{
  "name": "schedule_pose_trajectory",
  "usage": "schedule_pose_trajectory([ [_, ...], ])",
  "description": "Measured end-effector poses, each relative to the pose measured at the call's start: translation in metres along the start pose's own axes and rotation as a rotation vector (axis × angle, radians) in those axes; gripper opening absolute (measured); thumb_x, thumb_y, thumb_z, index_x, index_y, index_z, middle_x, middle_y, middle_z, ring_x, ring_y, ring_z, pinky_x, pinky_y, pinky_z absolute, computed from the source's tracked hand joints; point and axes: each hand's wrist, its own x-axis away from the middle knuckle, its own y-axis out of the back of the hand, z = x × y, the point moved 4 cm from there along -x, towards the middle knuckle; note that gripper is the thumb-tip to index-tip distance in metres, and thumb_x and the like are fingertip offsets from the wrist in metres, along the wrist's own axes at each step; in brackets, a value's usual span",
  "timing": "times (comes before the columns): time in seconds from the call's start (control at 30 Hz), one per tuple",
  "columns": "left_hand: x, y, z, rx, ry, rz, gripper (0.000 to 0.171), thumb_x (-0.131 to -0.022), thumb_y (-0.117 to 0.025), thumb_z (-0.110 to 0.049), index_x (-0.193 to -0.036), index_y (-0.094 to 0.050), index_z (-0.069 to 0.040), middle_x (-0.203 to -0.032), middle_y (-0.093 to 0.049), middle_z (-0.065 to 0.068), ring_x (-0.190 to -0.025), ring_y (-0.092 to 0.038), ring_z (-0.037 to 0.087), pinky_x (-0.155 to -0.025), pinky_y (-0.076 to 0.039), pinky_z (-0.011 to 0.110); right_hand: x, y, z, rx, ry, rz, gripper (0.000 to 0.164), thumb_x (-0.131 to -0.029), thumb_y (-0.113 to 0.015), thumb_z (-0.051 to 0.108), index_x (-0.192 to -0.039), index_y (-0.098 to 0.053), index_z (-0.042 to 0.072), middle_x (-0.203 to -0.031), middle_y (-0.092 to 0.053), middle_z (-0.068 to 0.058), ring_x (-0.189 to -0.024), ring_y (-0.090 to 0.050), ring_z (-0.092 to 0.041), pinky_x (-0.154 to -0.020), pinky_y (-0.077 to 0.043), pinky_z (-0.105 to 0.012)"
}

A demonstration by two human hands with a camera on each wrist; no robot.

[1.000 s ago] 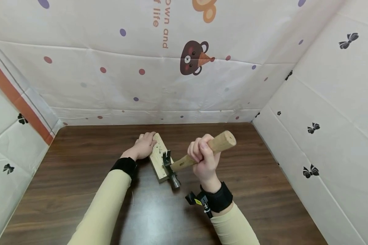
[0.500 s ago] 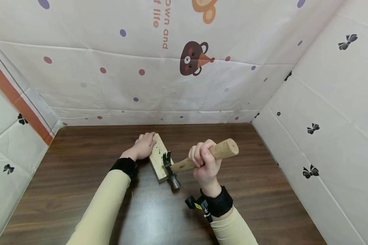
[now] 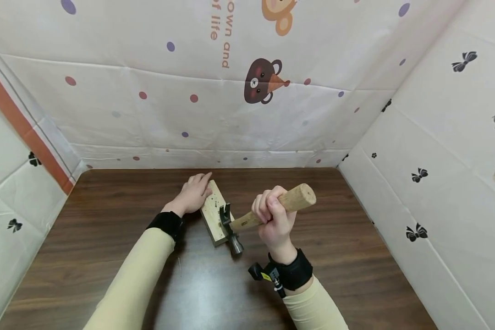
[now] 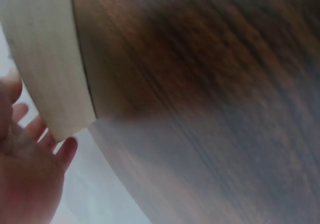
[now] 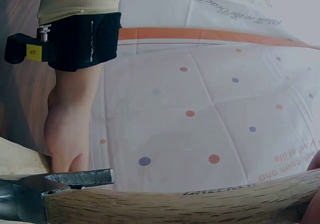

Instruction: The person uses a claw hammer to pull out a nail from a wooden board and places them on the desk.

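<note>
I have the fingers of my right hand (image 3: 277, 217) curled tightly round the wooden handle of a claw hammer (image 3: 244, 222), while my left hand (image 3: 191, 195) lies with relaxed fingers against the far left side of a pale wooden block (image 3: 212, 213). The block rests on the brown desk (image 3: 115, 229), near its back edge, and the hammer head is over the block's nearer half. I judge the work to be under way: dark specks and marks dot the block's top face, and what looks like a loose nail (image 3: 179, 266) lies apart on the desk. Whether another nail sits between the claws I can't tell, so I can't say how much is left. The claws point away from me, and the striking face points back towards me, past the block's right edge. The head runs roughly along the block's long axis, which slants from far left to near right; the handle slopes up across it to my right.
</note>
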Motion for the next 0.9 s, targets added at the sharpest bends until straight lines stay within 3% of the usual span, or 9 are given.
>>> schedule_pose_trajectory([
  [0.17, 0.007, 0.013, -0.01, 0.065, -0.071, -0.165, 0.055, -0.114, -0.053, -0.023, -0.165, -0.038, -0.007, -0.165, -0.035, 0.02, -0.155, -0.024, 0.042, -0.12, -0.021, 0.066, -0.001, -0.002, 0.0, 0.005, 0.009, 0.012, 0.023, -0.101, -0.04, -0.001, -0.079, -0.041, 0.006, -0.054, -0.028, 0.0, -0.041, -0.025, -0.011, -0.038, -0.023, -0.028],
  [0.3, 0.016, 0.017, -0.025, 0.105, -0.151, -0.232, 0.043, -0.111, -0.062, -0.021, -0.152, -0.058, -0.011, -0.154, -0.051, 0.013, -0.149, -0.035, 0.037, -0.116, -0.027, 0.063, -0.002, -0.003, 0.004, -0.004, 0.018, 0.008, 0.026, -0.104, -0.045, 0.002, -0.078, -0.041, 0.005, -0.054, -0.029, 0.0, -0.042, -0.025, -0.01, -0.037, -0.022, -0.028],
  [0.57, 0.056, 0.018, -0.055, 0.16, -0.319, -0.244, 0.018, -0.102, -0.075, -0.013, -0.119, -0.079, -0.014, -0.123, -0.075, 0.003, -0.131, -0.059, 0.031, -0.116, -0.039, 0.054, -0.003, -0.007, 0.014, -0.032, 0.001, 0.009, 0.028, -0.104, -0.045, 0.003, -0.077, -0.037, 0.005, -0.055, -0.028, 0.001, -0.042, -0.024, -0.009, -0.039, -0.024, -0.025],
  [0.73, 0.085, 0.016, -0.059, 0.128, -0.375, -0.235, 0.011, -0.099, -0.078, -0.012, -0.109, -0.081, -0.015, -0.109, -0.076, -0.005, -0.112, -0.066, 0.017, -0.099, -0.053, 0.042, -0.003, -0.014, 0.021, -0.044, -0.037, 0.028, 0.025, -0.101, -0.041, 0.0, -0.077, -0.036, 0.006, -0.055, -0.028, 0.0, -0.042, -0.024, -0.01, -0.038, -0.023, -0.026],
  [0.9, 0.104, 0.014, -0.065, 0.1, -0.465, -0.263, 0.011, -0.096, -0.082, -0.012, -0.107, -0.081, -0.013, -0.105, -0.076, -0.006, -0.107, -0.068, 0.016, -0.094, -0.055, 0.04, -0.003, -0.018, 0.025, -0.077, -0.061, 0.06, 0.024, -0.099, -0.039, -0.002, -0.077, -0.037, 0.006, -0.055, -0.029, 0.0, -0.041, -0.025, -0.011, -0.038, -0.024, -0.026],
])
